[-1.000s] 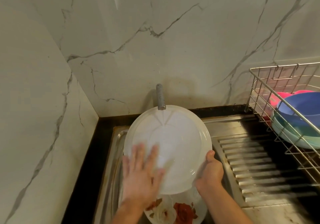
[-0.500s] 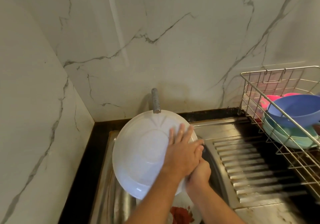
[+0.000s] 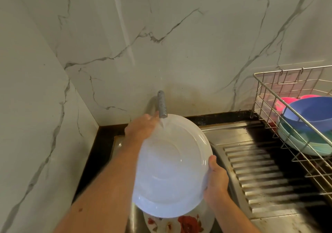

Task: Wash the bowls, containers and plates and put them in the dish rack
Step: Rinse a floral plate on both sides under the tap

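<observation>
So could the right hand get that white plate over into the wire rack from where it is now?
Probably yes. The right hand grips the white plate by its right edge, and only the ribbed drainboard lies between it and the dish rack. The rack's near side, beside the blue bowl, looks free.

Right hand point(image 3: 216, 180) grips white plate point(image 3: 170, 169) under tap point(image 3: 162, 104); left hand point(image 3: 142, 127) on its top edge.

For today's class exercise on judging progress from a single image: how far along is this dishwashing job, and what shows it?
Done: a blue bowl, a pink one and a teal one already sit in the dish rack. In hand: the white plate is under the tap, the right hand gripping its rim, the left hand at its far edge. Left: racking this plate and washing the floral dish in the sink.
</observation>
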